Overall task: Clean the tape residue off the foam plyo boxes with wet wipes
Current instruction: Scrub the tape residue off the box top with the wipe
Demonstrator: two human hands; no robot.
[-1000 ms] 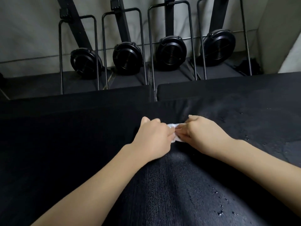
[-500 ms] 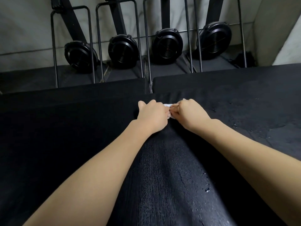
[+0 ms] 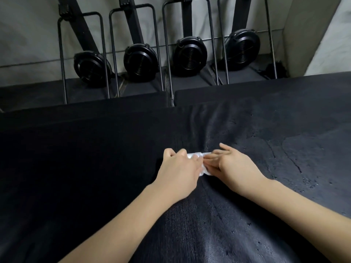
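Since half a second ago both hands are sitting nearer the person on the black foam plyo box (image 3: 95, 177), pulled back from its far edge. The left hand (image 3: 179, 172) is curling around one end of the small white wet wipe (image 3: 199, 155), and the right hand (image 3: 235, 164) is pressing it with straighter fingers. Most of the wipe is hiding beneath them. Motion blur is smearing the right fingertips. Four black round fan-like machines (image 3: 190, 56) are standing behind, their tops cut off.
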